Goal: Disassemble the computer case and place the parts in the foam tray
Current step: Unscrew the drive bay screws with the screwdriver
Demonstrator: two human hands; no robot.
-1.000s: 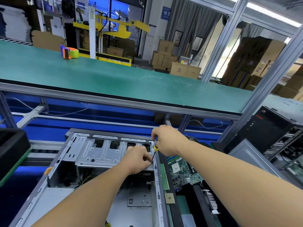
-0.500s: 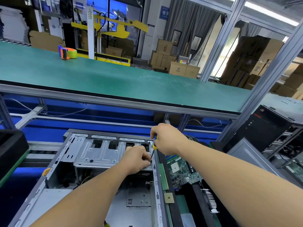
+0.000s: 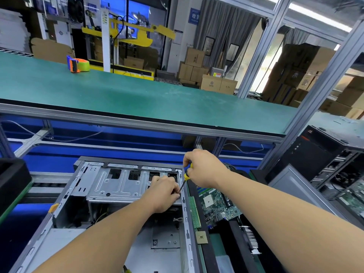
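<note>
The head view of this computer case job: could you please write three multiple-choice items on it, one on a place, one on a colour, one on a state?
1. Where does the tape dispenser stand?
A. upper green shelf
B. inside the case
C. on the motherboard

2. What colour is the screwdriver collar?
A. red
B. yellow
C. white

3. What is the right hand doing?
A. hanging idle
B. pressing flat
C. gripping the screwdriver

Key: 1 A, it stands on the shelf; 2 B, yellow shows below the fist; 3 C, fingers curl round the handle.

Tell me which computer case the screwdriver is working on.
The open silver case lying flat straight ahead. The right hand holds the screwdriver at its right edge. The black case stands untouched at far right.
</note>
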